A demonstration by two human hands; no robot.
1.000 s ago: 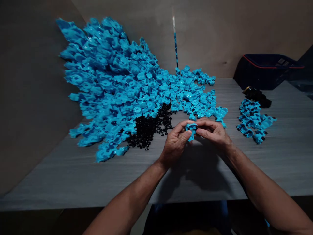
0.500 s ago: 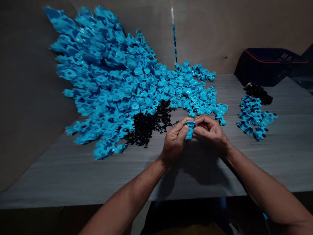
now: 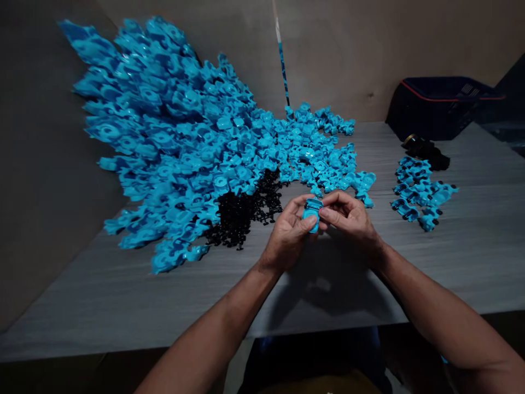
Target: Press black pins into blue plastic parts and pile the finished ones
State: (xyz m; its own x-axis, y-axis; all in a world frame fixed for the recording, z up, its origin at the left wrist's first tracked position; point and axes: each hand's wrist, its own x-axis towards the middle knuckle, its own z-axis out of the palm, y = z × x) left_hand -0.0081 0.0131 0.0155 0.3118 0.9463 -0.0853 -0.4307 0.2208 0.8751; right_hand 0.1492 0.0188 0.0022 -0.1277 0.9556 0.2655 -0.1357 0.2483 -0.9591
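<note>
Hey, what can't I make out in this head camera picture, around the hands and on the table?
All in the head view:
- Blue piece: far side, hidden by its own front and the left hand.
- Blue pile: lower pieces, covered by upper ones.
- Black parts: too small and dark to count.
- Navy bin: contents, hidden by its front wall and shadow.
- Thin strip: upper end, cut off by the top edge.

The left hand (image 3: 286,235) and right hand (image 3: 353,221), near the centre of the frame, are ungloved, with short fingernails and creased knuckles. The slim, tapering left forearm (image 3: 209,328) and right forearm (image 3: 443,309), at lower left and lower right, are bare. At bottom centre shows a dark navy cloth garment (image 3: 303,358), bluer toward its right side, with dull mustard-brown fabric (image 3: 328,382) along the frame's lower edge
</note>
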